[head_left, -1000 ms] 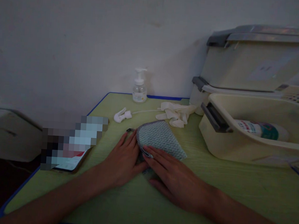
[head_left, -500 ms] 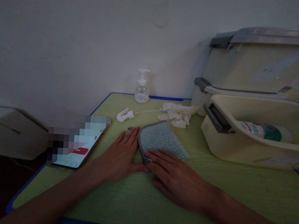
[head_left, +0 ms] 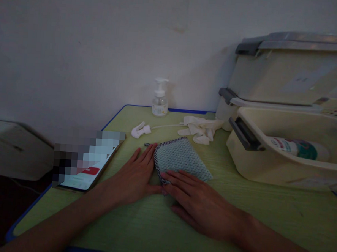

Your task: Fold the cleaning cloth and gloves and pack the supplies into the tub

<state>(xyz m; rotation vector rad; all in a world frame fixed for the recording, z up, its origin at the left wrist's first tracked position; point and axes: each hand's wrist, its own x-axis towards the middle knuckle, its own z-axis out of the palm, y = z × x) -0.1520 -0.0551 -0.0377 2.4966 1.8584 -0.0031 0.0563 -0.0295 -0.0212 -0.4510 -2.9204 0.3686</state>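
Note:
A light blue knitted scrubbing pad (head_left: 180, 155) with a checked black-and-white edge lies on the green table. Against its left edge rests my left hand (head_left: 138, 175), flat on the tabletop with fingers stretched out and the thumb pointing right. My right hand (head_left: 195, 200) lies over the pad's lower edge, fingers extended and touching it. The fingertips of this hand nearly meet my left thumb. Neither hand grips the pad. A small dark loop (head_left: 146, 144) shows by my left fingertips.
Left of my arm lies a lit phone (head_left: 90, 170), partly pixelated. Behind the pad are a white spray nozzle (head_left: 141, 130) with a tube, crumpled white gloves (head_left: 201, 126) and a pump bottle (head_left: 160, 102). A cream basket (head_left: 257, 167) holding a bottle (head_left: 306, 149) and stacked boxes (head_left: 280, 74) stand right.
My right hand and the pad have shifted very slightly left. My left hand keeps nearly the same place, and the other things have not moved.

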